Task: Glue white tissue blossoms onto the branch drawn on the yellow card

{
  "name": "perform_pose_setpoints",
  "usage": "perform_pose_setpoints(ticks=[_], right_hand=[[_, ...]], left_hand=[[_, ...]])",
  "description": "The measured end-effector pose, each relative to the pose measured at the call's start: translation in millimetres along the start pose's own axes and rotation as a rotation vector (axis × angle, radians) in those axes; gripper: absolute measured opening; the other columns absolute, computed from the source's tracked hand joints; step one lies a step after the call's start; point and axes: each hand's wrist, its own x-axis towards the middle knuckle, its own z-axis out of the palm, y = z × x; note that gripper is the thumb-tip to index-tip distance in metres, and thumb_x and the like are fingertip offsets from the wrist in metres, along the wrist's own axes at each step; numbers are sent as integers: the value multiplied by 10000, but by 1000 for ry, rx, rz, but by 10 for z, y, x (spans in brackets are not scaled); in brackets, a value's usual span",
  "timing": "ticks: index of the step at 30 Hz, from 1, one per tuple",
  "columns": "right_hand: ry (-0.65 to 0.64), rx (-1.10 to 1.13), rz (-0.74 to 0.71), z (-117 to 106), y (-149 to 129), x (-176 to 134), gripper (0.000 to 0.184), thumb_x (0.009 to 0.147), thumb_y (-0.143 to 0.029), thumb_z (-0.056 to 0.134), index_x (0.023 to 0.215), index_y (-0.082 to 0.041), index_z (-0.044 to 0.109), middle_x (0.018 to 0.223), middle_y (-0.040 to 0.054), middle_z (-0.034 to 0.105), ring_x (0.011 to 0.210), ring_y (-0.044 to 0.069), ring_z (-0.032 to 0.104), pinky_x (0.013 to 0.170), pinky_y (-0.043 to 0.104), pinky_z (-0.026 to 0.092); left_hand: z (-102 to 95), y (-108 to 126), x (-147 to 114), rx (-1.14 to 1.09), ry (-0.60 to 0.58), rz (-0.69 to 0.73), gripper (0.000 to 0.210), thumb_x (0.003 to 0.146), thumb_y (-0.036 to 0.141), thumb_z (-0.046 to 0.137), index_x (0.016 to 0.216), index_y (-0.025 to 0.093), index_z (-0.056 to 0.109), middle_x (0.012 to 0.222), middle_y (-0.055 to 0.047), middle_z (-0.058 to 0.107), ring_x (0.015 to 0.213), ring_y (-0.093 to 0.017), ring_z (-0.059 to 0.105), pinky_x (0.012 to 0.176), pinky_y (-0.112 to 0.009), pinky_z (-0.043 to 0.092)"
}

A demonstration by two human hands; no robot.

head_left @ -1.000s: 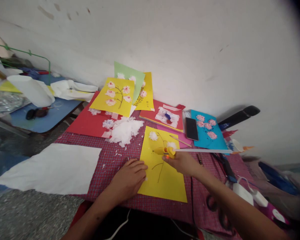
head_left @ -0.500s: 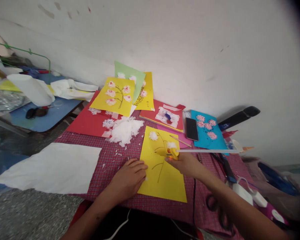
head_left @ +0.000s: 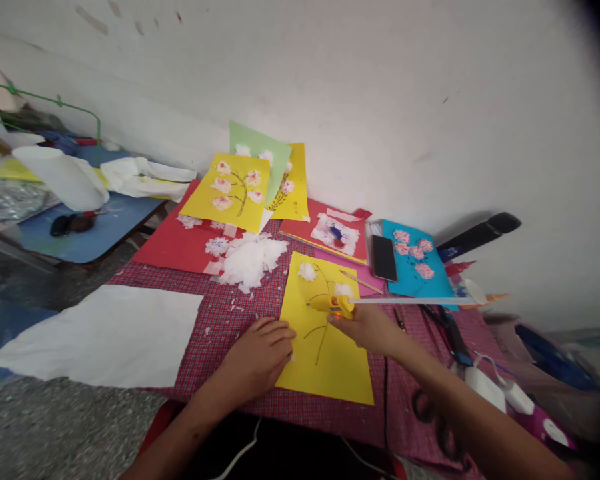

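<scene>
In my right hand point(head_left: 370, 328) is a yellow hot glue gun point(head_left: 333, 305), its nozzle pointing left over a yellow sheet point(head_left: 345, 367). A long whitish glue stick point(head_left: 410, 301) juts from its back, and a small orange light glows near my fingers. Drawn dark branches mark the sheet, and two white paper flowers sit near its top: one flower point(head_left: 307, 271) at the left, another flower point(head_left: 343, 290) just behind the gun. My left hand point(head_left: 263, 350) lies flat, fingers stretched out, with the fingertips on the sheet's left edge. Whether the nozzle touches the paper I cannot tell.
Torn white paper bits point(head_left: 253, 260) are heaped behind my left hand. A white tissue sheet point(head_left: 105, 333) lies left. Finished flower cards, including a yellow card point(head_left: 245, 183) and blue card point(head_left: 415, 267), stand at the back. A phone point(head_left: 383, 259), pencil point(head_left: 361, 281) and power strip point(head_left: 545, 427) are right.
My right hand and the glue gun have shifted slightly left over the yellow sheet. My left hand stays in place.
</scene>
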Motion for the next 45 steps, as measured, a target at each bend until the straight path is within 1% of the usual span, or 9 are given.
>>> perform_pose_setpoints(ticks=[9,15,22,26,30,34,37,39,45], right_hand=[[-13,-87,-37,-8,61,-19,418,902,-508,495,755,-172,694,537,20,574,527,159,525,485,253,305],[-29,-196,-150,-126,-73,6,340,911,-421,508,969,-177,737,719,61,707,600,171,596,539,259,345],[-43,-460,-93,-345,-295,81,391,850,-482,582,769,-131,733,684,136,699,569,203,619,496,279,299],[-59,-286,-58,-379,-233,14,332,844,-465,600,767,-157,696,669,84,692,530,162,588,488,254,323],[-118,2,52,-283,37,10,365,872,-510,555,784,-168,650,572,29,627,456,136,546,457,236,353],[-167,207,80,-179,277,94,417,882,-555,537,773,-164,633,523,-5,563,408,109,489,437,226,362],[-113,201,107,-176,303,122,401,876,-536,564,775,-155,638,545,4,577,416,109,498,439,227,360],[-42,111,85,-185,263,90,382,880,-508,568,781,-149,654,582,29,616,458,130,536,454,236,353],[161,-253,-213,1,207,-156,319,946,-403,487,901,-173,705,819,85,713,713,194,642,598,257,379]], left_hand=[[25,-15,-13,5,-2,-11,144,958,189,540,1003,219,674,1229,-14,689,1224,-213,558,1103,-442,350],[29,-16,-9,2,16,-8,157,955,186,548,1050,211,670,1220,-20,696,1215,-209,564,1109,-431,349],[20,-9,-2,9,34,-1,182,954,187,545,1076,209,677,1187,-44,709,1189,-212,587,1101,-432,366],[30,-12,-8,14,32,-7,178,954,192,548,1077,218,674,1198,-28,703,1200,-207,576,1106,-431,360],[47,-21,-18,0,17,3,160,957,184,534,1024,217,675,1216,-23,693,1213,-222,564,1104,-441,357],[70,-39,-30,3,12,3,141,965,189,525,996,215,660,1240,-10,679,1236,-221,547,1118,-451,338],[80,-50,-35,2,10,9,151,966,189,522,1029,211,656,1243,-13,678,1237,-224,545,1112,-450,345],[80,-51,-35,2,8,4,163,964,185,523,1059,208,654,1246,-14,679,1232,-224,551,1112,-450,345],[47,-28,-15,13,-3,-8,181,968,181,518,1080,211,656,1250,-9,679,1239,-208,548,1126,-435,328]])
